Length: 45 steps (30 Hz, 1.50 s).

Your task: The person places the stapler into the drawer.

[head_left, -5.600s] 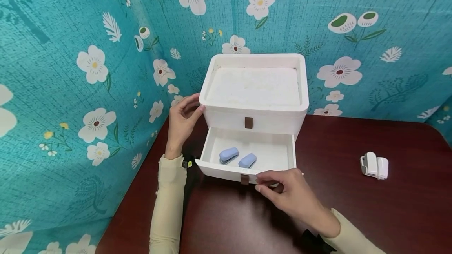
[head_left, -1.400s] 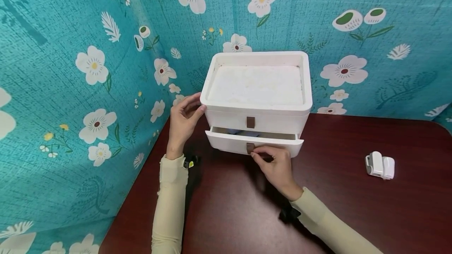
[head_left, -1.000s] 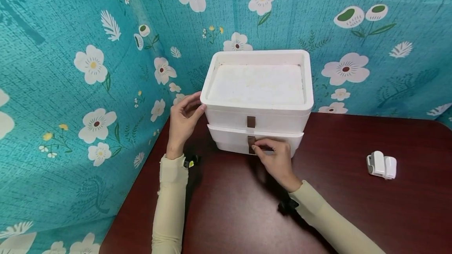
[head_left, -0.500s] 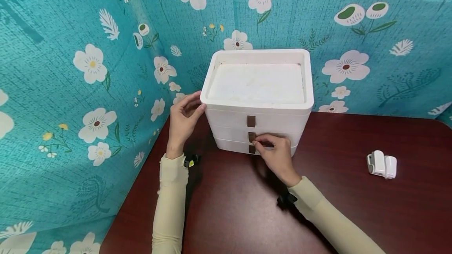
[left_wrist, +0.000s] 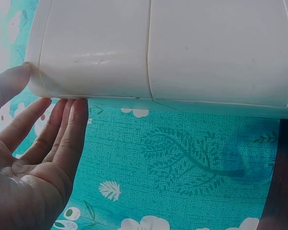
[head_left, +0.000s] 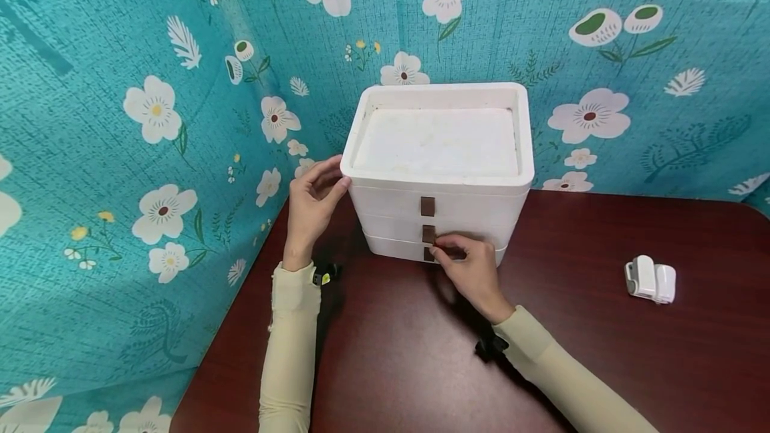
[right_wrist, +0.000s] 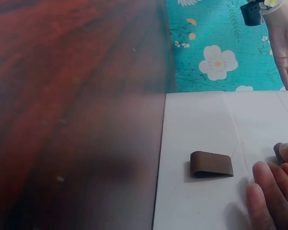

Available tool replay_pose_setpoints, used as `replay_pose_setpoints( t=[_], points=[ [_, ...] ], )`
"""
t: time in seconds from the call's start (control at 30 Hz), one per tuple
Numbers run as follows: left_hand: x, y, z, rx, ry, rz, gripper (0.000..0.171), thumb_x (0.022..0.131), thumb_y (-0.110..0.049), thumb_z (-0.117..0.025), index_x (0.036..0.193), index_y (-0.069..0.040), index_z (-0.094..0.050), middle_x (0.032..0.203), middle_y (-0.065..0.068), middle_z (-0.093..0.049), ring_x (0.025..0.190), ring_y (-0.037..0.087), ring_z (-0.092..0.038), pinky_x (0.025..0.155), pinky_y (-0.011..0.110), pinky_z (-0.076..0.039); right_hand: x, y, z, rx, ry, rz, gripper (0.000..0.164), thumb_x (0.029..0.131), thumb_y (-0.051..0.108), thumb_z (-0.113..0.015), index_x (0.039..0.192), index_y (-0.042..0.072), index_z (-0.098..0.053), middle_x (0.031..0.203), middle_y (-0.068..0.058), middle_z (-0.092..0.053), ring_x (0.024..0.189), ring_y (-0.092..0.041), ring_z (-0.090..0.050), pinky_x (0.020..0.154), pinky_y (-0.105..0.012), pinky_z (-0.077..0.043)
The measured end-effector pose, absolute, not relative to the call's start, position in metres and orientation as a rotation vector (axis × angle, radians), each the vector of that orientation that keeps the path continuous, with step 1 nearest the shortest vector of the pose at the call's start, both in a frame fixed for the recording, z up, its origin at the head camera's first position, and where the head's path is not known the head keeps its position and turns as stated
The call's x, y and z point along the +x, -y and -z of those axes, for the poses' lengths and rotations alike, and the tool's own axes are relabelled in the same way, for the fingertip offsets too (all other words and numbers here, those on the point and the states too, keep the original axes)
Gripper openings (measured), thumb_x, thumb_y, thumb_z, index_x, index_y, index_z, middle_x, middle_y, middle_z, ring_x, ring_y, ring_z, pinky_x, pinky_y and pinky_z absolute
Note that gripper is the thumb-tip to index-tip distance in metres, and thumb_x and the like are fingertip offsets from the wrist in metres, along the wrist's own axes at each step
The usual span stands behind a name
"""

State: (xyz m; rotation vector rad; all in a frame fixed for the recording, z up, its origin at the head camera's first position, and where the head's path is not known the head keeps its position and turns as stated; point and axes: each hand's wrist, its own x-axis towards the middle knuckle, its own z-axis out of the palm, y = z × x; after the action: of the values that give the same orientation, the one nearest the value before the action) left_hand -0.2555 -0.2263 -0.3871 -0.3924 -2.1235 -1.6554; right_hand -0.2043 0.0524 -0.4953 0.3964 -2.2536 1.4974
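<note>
A white drawer unit [head_left: 436, 196] with a shallow tray top stands on the table, its stacked drawers flush at the front. Brown pull tabs run down the middle of its front. My right hand [head_left: 472, 266] is at the middle drawer's tab [head_left: 428, 234]; in the right wrist view its thumb and fingers pinch that tab [right_wrist: 278, 151]. Nearby, the bottom tab [right_wrist: 211, 164] sticks out untouched. My left hand [head_left: 313, 209] braces the unit's front left corner. In the left wrist view its fairly straight fingers [left_wrist: 69, 129] touch the side wall, with the thumb at the rim.
Two small white objects [head_left: 651, 280] lie side by side on the dark red table [head_left: 385, 353], right of the unit. A teal flowered cloth [head_left: 481, 25] covers the wall behind and to the left.
The middle drawer, earlier pulled out with two blue staplers inside, has slid back in, hiding them. My right hand moved away from me with it, then dipped slightly. The left hand stayed at the corner.
</note>
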Motion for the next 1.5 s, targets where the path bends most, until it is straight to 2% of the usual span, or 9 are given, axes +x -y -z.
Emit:
replay_pose_setpoints(
  t=[0.17, 0.37, 0.57, 0.77, 0.87, 1.07, 1.13, 1.33, 1.5],
  points=[
    [-0.256, 0.226, 0.387, -0.405, 2.118, 1.651, 0.042, 0.095, -0.010, -0.077, 0.136, -0.006, -0.069, 0.131, 0.017, -0.072, 0.116, 0.027, -0.073, 0.095, 0.026, -0.062, -0.203, -0.053, 0.499, 0.412, 2.263, -1.508, 0.009, 0.086, 0.005, -0.083, 0.095, 0.002, -0.081, 0.092, -0.009, -0.082, 0.081, -0.018, -0.078, 0.069, -0.008, -0.058],
    [-0.257, 0.227, 0.388, -0.406, 2.119, 1.645, 0.042, 0.095, -0.010, -0.076, 0.136, -0.005, -0.069, 0.131, 0.018, -0.072, 0.115, 0.025, -0.073, 0.095, 0.025, -0.062, -0.201, -0.055, 0.504, 0.433, 2.262, -1.487, 0.010, 0.086, 0.004, -0.083, 0.095, 0.001, -0.081, 0.090, -0.009, -0.082, 0.079, -0.018, -0.078, 0.068, -0.017, -0.062],
    [-0.258, 0.228, 0.389, -0.389, 2.123, 1.641, 0.041, 0.096, -0.009, -0.075, 0.136, -0.006, -0.069, 0.132, 0.019, -0.071, 0.117, 0.028, -0.073, 0.097, 0.031, -0.062, -0.199, -0.056, 0.509, 0.436, 2.290, -1.491, 0.010, 0.086, 0.004, -0.082, 0.096, 0.000, -0.081, 0.090, -0.010, -0.082, 0.077, -0.017, -0.078, 0.069, -0.009, -0.058],
    [-0.258, 0.228, 0.389, -0.401, 2.111, 1.644, 0.042, 0.095, -0.012, -0.077, 0.136, -0.006, -0.069, 0.131, 0.017, -0.072, 0.114, 0.023, -0.073, 0.094, 0.025, -0.062, -0.198, -0.058, 0.513, 0.427, 2.305, -1.464, 0.010, 0.085, 0.004, -0.082, 0.095, 0.001, -0.081, 0.088, -0.010, -0.082, 0.076, -0.015, -0.077, 0.068, -0.008, -0.057],
    [-0.257, 0.228, 0.389, -0.401, 2.105, 1.653, 0.041, 0.095, -0.011, -0.077, 0.135, -0.006, -0.069, 0.130, 0.017, -0.072, 0.113, 0.021, -0.073, 0.093, 0.024, -0.062, -0.199, -0.059, 0.514, 0.420, 2.337, -1.448, 0.012, 0.084, 0.003, -0.083, 0.096, 0.002, -0.081, 0.088, -0.009, -0.082, 0.078, -0.018, -0.079, 0.070, -0.013, -0.059],
    [-0.255, 0.226, 0.389, -0.395, 2.111, 1.661, 0.041, 0.095, -0.010, -0.076, 0.136, -0.005, -0.069, 0.131, 0.018, -0.072, 0.114, 0.025, -0.073, 0.094, 0.023, -0.062, -0.199, -0.061, 0.516, 0.423, 2.443, -1.429, 0.018, 0.086, 0.003, -0.081, 0.103, 0.001, -0.081, 0.094, -0.011, -0.082, 0.086, -0.025, -0.080, 0.076, -0.035, -0.066],
    [-0.255, 0.226, 0.389, -0.394, 2.111, 1.662, 0.041, 0.095, -0.009, -0.076, 0.136, -0.004, -0.068, 0.132, 0.019, -0.071, 0.115, 0.026, -0.073, 0.094, 0.022, -0.062, -0.199, -0.062, 0.516, 0.417, 2.496, -1.423, 0.020, 0.087, 0.006, -0.081, 0.106, 0.002, -0.081, 0.097, -0.010, -0.083, 0.090, -0.024, -0.080, 0.080, -0.040, -0.066],
    [-0.255, 0.225, 0.389, -0.405, 2.110, 1.647, 0.042, 0.095, -0.009, -0.077, 0.135, -0.004, -0.069, 0.131, 0.018, -0.072, 0.114, 0.023, -0.073, 0.091, 0.023, -0.063, -0.200, -0.064, 0.519, 0.428, 2.611, -1.401, 0.025, 0.087, 0.011, -0.081, 0.111, 0.003, -0.080, 0.105, -0.011, -0.082, 0.101, -0.027, -0.078, 0.093, -0.047, -0.062],
    [-0.256, 0.226, 0.389, -0.415, 2.104, 1.648, 0.042, 0.095, -0.009, -0.076, 0.135, -0.004, -0.069, 0.131, 0.018, -0.072, 0.115, 0.025, -0.073, 0.092, 0.023, -0.062, -0.202, -0.063, 0.522, 0.434, 2.628, -1.422, 0.027, 0.087, 0.010, -0.081, 0.113, 0.001, -0.079, 0.108, -0.013, -0.081, 0.106, -0.031, -0.077, 0.095, -0.049, -0.061]
  ],
)
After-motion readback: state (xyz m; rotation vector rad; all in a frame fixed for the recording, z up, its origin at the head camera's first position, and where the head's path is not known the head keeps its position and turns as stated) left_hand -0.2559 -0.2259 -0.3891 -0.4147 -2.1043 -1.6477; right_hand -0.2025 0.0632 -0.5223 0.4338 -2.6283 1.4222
